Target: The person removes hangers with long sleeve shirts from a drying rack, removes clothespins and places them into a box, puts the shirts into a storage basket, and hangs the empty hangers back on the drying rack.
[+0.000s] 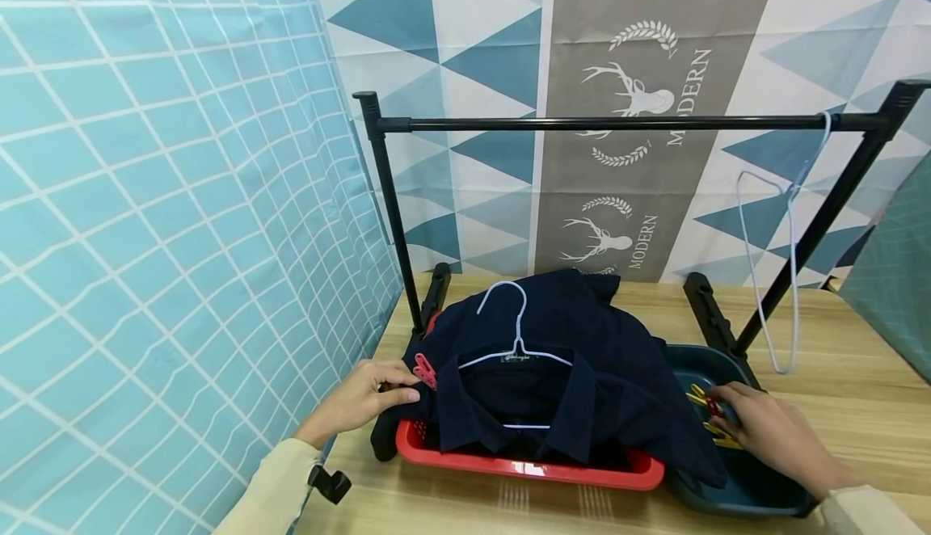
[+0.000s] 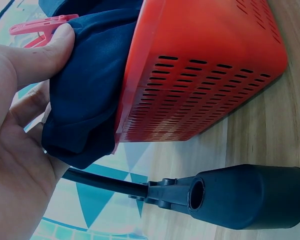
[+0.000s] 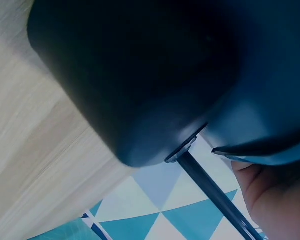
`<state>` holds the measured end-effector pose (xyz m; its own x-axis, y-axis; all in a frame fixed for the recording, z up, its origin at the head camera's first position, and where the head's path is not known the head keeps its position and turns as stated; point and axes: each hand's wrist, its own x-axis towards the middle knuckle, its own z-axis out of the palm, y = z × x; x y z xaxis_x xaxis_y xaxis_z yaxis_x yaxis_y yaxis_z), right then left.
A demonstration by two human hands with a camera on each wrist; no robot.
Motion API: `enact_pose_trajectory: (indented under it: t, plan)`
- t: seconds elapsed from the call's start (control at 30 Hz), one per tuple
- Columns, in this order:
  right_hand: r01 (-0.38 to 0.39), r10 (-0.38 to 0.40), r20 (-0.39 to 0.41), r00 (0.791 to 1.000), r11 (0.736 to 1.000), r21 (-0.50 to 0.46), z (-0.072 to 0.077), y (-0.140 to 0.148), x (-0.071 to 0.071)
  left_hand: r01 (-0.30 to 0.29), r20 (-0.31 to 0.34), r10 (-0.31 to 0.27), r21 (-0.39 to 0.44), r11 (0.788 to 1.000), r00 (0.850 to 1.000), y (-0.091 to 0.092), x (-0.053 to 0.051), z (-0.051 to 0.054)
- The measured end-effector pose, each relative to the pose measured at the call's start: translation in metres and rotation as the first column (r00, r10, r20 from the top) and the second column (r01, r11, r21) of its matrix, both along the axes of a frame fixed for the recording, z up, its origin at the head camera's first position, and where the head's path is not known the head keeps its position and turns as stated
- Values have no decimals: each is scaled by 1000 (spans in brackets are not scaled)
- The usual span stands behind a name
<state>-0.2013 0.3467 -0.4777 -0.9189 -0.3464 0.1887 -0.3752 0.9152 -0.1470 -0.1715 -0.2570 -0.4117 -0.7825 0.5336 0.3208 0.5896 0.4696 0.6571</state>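
A dark navy collared shirt lies over a red basket, a white hanger inside its neck. My left hand pinches the shirt's left edge between thumb and fingers; in the left wrist view the hand holds the navy fabric. A pink clothespin is clipped on the shirt beside my left fingertips. My right hand reaches into the dark blue tub, its fingers at red and yellow clothespins; whether they grip one is unclear. The right wrist view shows the hand partly behind the tub's rim.
A black rack with a horizontal bar stands behind the basket. Another white hanger hangs from the bar's right end. Black rack feet rest on the wooden table. A blue checked curtain covers the left side.
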Motion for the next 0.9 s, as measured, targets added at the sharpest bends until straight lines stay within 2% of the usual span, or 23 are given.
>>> enact_pose_trajectory:
  t: [0.33, 0.57, 0.9]
  plan:
    - [2, -2, -1, 1000, 999, -46, 2, 2, 1, -16, 8, 16, -15, 1000, 1000, -1, 0, -1]
    - [47, -42, 44, 998, 993, -108, 9, 3, 4, -12, -9, 12, -13, 1000, 1000, -2, -1, -3]
    - [39, -46, -41, 998, 987, -158, 24, -4, 9, -6, 2, 6, -12, 1000, 1000, -2, -1, -2]
